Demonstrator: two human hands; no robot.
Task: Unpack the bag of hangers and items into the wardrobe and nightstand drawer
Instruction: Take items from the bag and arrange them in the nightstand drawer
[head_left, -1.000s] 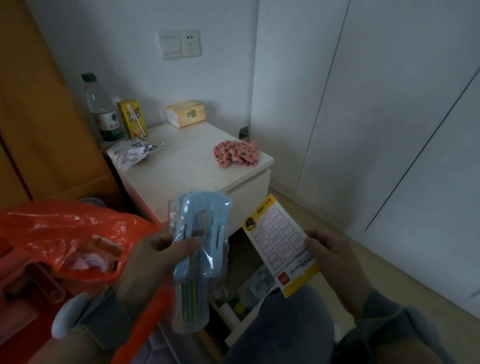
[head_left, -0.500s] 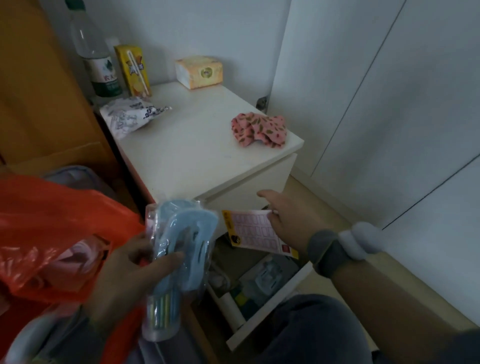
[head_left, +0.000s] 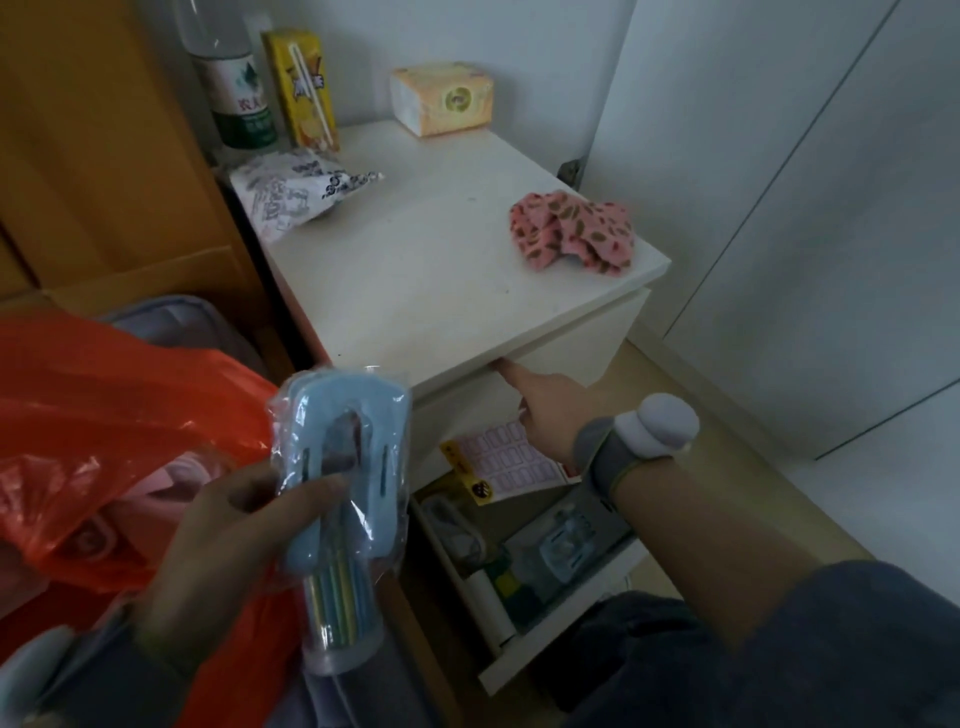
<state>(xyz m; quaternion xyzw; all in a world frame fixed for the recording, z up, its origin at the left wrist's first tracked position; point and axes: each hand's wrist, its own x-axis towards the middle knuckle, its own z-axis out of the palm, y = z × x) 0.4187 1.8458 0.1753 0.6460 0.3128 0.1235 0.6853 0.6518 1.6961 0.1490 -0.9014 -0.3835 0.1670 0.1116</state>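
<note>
The label sheet (head_left: 511, 462), pink rows with a yellow edge, is hanging just right of frame centre, over the back of the open lower drawer (head_left: 524, 662) and in front of the closed upper drawer front (head_left: 571, 348). The right hand (head_left: 545, 410) is holding it by its right edge from underneath; the fingers doing the gripping are hidden behind the hand. The index finger is stretching up and left and touching the gap under the nightstand (head_left: 441, 270) top. A grey wristband (head_left: 623, 452) with a white pad is sitting on that wrist.

At lower left of centre, the left hand (head_left: 234, 530) is curling round a blue pack (head_left: 343, 493) in clear wrap, with the thumb lying across its front and coloured sticks showing at its lower end. Behind that hand, the orange bag (head_left: 104, 415) is filling the left edge, with pale things showing through the plastic.

The lower drawer is standing pulled out toward the bottom of the frame, holding a white roll (head_left: 491, 603), a clear-packed item (head_left: 563, 545) and other small things too dim to name.

On the nightstand top, a pink patterned cloth (head_left: 571, 231) is lying near the right corner, a white printed packet (head_left: 291, 192) at the left edge, and a tissue pack (head_left: 441, 98), a yellow juice carton (head_left: 301, 88) and a water bottle (head_left: 234, 88) are standing along the back. White wardrobe doors (head_left: 779, 208) are filling the right side.
</note>
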